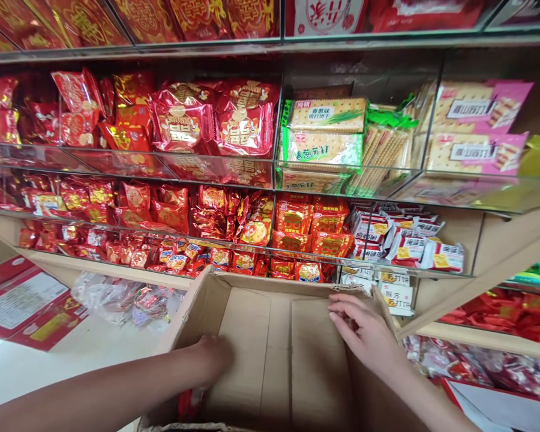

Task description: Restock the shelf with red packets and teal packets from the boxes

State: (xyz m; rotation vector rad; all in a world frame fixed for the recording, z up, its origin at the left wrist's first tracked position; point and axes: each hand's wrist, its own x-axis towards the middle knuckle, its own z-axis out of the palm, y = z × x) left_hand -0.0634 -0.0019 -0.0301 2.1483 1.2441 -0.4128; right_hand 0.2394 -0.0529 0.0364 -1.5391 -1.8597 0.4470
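Note:
A cardboard box [276, 348] with its top open takes up the lower middle of the view. My left hand [213, 359] reaches inside it on the left, smeared by motion, its fingers hidden. Just below that hand, a red packet [189, 403] lies in the box's left corner, partly covered by my forearm. Over the box's far right corner is my right hand [364, 333]. Its fingers are loosely bent and apart from the thumb, with nothing visible between them.
Glass-fronted shelves rise behind the box. They hold red double-happiness packets [182, 126], green-edged cracker packs [326, 147], pink cracker packs [477, 153] and small white packets [405, 243]. Plastic bags [121, 300] and a red carton [31, 306] are at left. A slanted wooden post [486, 270] stands right.

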